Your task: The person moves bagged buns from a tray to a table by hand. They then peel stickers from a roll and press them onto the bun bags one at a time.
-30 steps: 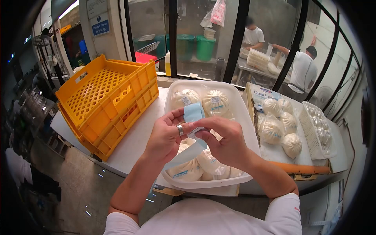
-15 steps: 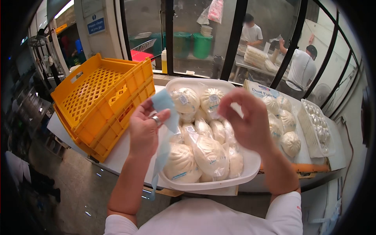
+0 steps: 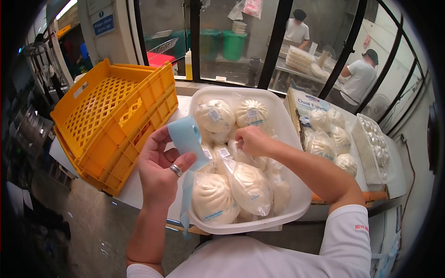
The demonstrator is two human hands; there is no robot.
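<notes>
A white tub (image 3: 296,204) holds several pleated white buns in clear bags, some with small printed labels. My left hand (image 3: 162,169), with a ring on one finger, is closed on a light blue strip (image 3: 186,136) at the tub's left edge. The strip's tail hangs down over the tub's left rim. My right hand (image 3: 252,141) is over the middle of the tub, fingers pinched together at the bagged buns; whatever is between the fingertips is too small to make out. A large bagged bun (image 3: 252,183) lies in front of it.
Stacked yellow crates (image 3: 116,120) stand at the left. To the right are more bagged buns (image 3: 340,139) beside a printed box (image 3: 310,102), and a white basket (image 3: 371,148) of small wrapped items. Behind the window, two people (image 3: 359,76) in white shirts are at a metal table.
My right hand has come down and left from above the tub's right side to the buns in the middle. My left hand has shifted slightly left with the blue strip, which now shows more broadly.
</notes>
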